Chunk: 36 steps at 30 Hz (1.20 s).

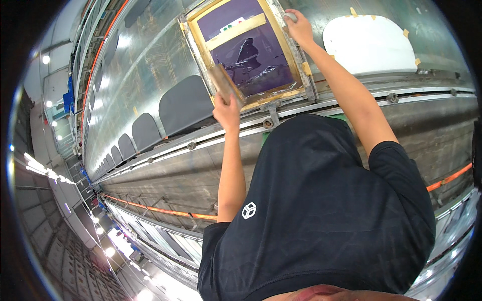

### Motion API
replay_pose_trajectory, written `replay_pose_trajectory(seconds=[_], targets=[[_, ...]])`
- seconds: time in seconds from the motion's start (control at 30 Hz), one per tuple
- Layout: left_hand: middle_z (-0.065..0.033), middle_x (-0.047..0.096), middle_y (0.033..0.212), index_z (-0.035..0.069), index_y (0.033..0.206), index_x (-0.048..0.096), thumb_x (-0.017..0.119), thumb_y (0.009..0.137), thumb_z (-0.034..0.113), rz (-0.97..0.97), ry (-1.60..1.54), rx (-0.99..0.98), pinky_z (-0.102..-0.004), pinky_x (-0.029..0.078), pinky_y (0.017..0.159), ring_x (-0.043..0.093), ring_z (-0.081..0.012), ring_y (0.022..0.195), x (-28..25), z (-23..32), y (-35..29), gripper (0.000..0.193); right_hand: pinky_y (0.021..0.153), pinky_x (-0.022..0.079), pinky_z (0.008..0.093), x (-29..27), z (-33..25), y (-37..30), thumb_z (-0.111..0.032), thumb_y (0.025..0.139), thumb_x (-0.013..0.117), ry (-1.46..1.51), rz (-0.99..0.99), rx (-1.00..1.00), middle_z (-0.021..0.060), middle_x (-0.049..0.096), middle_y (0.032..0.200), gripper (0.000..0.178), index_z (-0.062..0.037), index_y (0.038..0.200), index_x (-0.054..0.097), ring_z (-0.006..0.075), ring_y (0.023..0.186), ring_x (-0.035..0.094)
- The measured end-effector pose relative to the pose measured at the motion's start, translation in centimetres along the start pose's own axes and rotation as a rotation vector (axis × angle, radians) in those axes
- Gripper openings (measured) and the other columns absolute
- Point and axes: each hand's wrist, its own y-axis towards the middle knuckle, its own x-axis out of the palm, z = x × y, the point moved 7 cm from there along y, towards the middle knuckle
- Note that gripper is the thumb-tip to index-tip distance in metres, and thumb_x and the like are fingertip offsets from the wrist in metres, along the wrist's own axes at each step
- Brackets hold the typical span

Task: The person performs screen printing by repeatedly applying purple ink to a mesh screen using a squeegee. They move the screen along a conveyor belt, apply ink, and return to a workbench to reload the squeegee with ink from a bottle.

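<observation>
A screen-printing frame (295, 64) lies on the metal table ahead of me, its purple mesh (216, 20) edged with yellowish tape. Wet, glossy dark ink (246, 55) is spread over the lower part of the mesh. My left hand (227, 111) grips a squeegee (222, 80) with a worn, wood-coloured handle, tilted over the frame's near left corner. At the frame's right side, my right hand (300, 30) has its fingers curled around the edge; a small pale bit shows by the fingertips. A strip of tape (243, 30) crosses the mesh, with a small coloured patch beside it.
Right of the frame, a white rounded panel (369, 45) is taped to the table. Dark grey rounded panels (185, 106) line the near edge leftward. A metal rail (331, 103) with clamps runs along the table's front. An orange cable (160, 208) stretches below.
</observation>
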Motion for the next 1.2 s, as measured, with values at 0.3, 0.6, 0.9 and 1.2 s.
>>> replay_pose_trajectory(seconds=[0.3, 0.6, 0.9, 1.2], targets=[[-0.0168, 0.073, 0.099, -0.009, 0.117, 0.057, 0.069, 0.089, 0.007, -0.239, -0.685, -0.048, -0.0294, 0.053, 0.077, 0.069, -0.0160, 0.088, 8.6, 8.9, -1.0, 0.035, 0.070, 0.049, 0.0366, -0.3, -0.6, -0.1, -0.033, 0.091, 0.065, 0.030, -0.008, -0.036, 0.0106, 0.067, 0.071, 0.035, -0.0179, 0.123, 0.066, 0.0220, 0.065, 0.064], [-0.0138, 0.073, 0.099, -0.007, 0.116, 0.057, 0.070, 0.089, 0.006, -0.419, -0.727, -0.099, -0.0277, 0.053, 0.077, 0.069, -0.0141, 0.089, 10.6, 7.3, -2.0, 0.033, 0.065, 0.049, 0.0341, 0.1, 0.4, 0.3, -0.030, 0.093, 0.064, 0.042, -0.005, -0.029, 0.0085, 0.067, 0.069, 0.033, -0.0183, 0.123, 0.065, 0.0193, 0.059, 0.064], [-0.0117, 0.073, 0.088, -0.006, 0.111, 0.063, 0.073, 0.085, 0.010, -0.023, -0.470, -0.078, -0.0305, 0.053, 0.072, 0.069, -0.0157, 0.076, -1.6, -1.9, 1.9, 0.032, 0.064, 0.049, 0.0332, 0.4, 0.2, -0.2, -0.031, 0.092, 0.065, 0.131, -0.054, 0.078, 0.0081, 0.067, 0.070, 0.034, -0.0178, 0.123, 0.065, 0.0179, 0.058, 0.063], [-0.0256, 0.071, 0.091, -0.005, 0.120, 0.063, 0.073, 0.082, 0.020, 0.056, 0.030, 0.030, -0.0426, 0.056, 0.074, 0.072, -0.0384, 0.086, -2.6, -3.4, 1.5, 0.046, 0.068, 0.049, 0.0337, 0.1, 0.3, 0.0, -0.032, 0.091, 0.066, 0.074, -0.044, 0.058, 0.0080, 0.067, 0.074, 0.034, -0.0184, 0.122, 0.066, 0.0183, 0.064, 0.063]])
